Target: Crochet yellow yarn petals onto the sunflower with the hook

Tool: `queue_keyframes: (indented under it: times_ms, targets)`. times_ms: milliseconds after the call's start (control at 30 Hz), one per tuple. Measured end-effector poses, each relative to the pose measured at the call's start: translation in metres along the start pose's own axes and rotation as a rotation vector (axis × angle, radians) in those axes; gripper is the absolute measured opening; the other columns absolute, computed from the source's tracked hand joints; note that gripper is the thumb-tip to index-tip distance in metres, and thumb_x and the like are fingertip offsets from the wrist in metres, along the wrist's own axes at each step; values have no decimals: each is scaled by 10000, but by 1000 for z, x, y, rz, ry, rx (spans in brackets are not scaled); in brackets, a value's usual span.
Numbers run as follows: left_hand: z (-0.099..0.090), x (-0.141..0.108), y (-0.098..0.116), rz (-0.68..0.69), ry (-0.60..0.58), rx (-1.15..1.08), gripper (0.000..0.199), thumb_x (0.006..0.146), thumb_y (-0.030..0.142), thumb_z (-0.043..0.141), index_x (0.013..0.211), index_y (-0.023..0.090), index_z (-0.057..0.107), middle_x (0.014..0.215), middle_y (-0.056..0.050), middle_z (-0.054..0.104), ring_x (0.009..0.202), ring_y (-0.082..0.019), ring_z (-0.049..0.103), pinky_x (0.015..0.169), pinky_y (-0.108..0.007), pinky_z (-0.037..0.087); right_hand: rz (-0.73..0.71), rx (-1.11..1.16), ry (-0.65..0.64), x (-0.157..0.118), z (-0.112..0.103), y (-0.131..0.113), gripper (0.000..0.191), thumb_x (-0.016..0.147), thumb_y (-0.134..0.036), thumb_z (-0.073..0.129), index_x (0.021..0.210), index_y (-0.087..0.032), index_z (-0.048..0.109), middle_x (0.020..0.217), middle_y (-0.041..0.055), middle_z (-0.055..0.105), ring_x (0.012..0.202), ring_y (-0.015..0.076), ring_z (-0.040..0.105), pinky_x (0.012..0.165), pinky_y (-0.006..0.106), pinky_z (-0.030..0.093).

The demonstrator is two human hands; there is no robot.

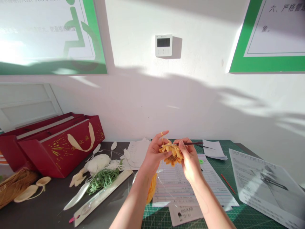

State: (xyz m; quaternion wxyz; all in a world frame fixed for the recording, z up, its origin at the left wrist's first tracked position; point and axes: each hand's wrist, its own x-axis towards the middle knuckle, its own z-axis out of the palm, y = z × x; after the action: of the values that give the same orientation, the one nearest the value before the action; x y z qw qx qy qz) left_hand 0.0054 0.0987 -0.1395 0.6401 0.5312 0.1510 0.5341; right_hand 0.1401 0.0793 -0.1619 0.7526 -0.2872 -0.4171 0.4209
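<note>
A person's left hand and right hand work close together above a green cutting mat, holding a yellow crocheted flower up at the centre, clear of the papers below. The left fingers curl around the flower and pinch its edge, while a strand of yellow yarn rises over the forefinger, seemingly to keep it taut. The right fingers close on a dark crochet hook, gripped near the work for close control, its shaft pointing away from the flower. A mass of yellow yarn hangs below the left wrist, partly hidden by the forearm. A printed form lies under the hands, with green yarn set aside to the left.
</note>
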Motion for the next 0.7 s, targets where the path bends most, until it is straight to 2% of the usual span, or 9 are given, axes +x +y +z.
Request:
queue_keyframes:
  times_ms: [167, 300, 367, 467, 600, 700]
  targets:
    - [4, 0, -2, 2, 29, -4, 759, 691, 132, 853, 1384, 269, 576, 937, -7, 609, 789, -142, 555, 734, -275, 427, -98, -183, -14, 3, -5, 3, 269, 830, -441, 780, 833, -196, 667, 792, 13, 660, 713, 141, 605, 645, 247, 491]
    - [0, 1, -2, -10, 40, 30, 530, 828, 254, 770, 1333, 209, 614, 909, -25, 612, 811, -147, 566, 742, -276, 429, -146, -271, -56, 5, -8, 2, 249, 867, -438, 733, 845, -200, 663, 782, 9, 656, 694, 139, 601, 623, 244, 485]
    - [-4, 2, -2, -7, 49, 66, 458, 832, 239, 773, 1270, 196, 649, 848, -7, 595, 776, -127, 548, 709, -255, 415, -163, -312, -101, 7, -10, 0, 240, 875, -430, 722, 833, -200, 666, 784, 9, 660, 675, 132, 593, 599, 236, 474]
    - [-8, 4, -1, -26, 15, 123, 520, 753, 171, 833, 1242, 193, 660, 839, -2, 609, 738, -124, 546, 647, -247, 404, -179, -375, -176, 9, -13, -4, 219, 891, -407, 701, 824, -201, 670, 772, 7, 666, 647, 128, 588, 572, 231, 463]
    - [-8, 3, 2, -68, -20, 178, 608, 718, 135, 847, 1283, 185, 630, 829, -4, 632, 689, -130, 558, 608, -258, 417, -212, -463, -249, 13, -18, -6, 180, 904, -369, 687, 830, -205, 678, 728, 4, 674, 599, 136, 589, 535, 241, 453]
    - [-6, 2, 1, -63, 18, 180, 752, 713, 129, 850, 1398, 192, 544, 824, 1, 643, 725, -140, 576, 629, -258, 431, -282, -531, -266, 16, -22, -7, 133, 920, -331, 666, 855, -217, 687, 799, 28, 721, 705, 180, 657, 640, 297, 513]
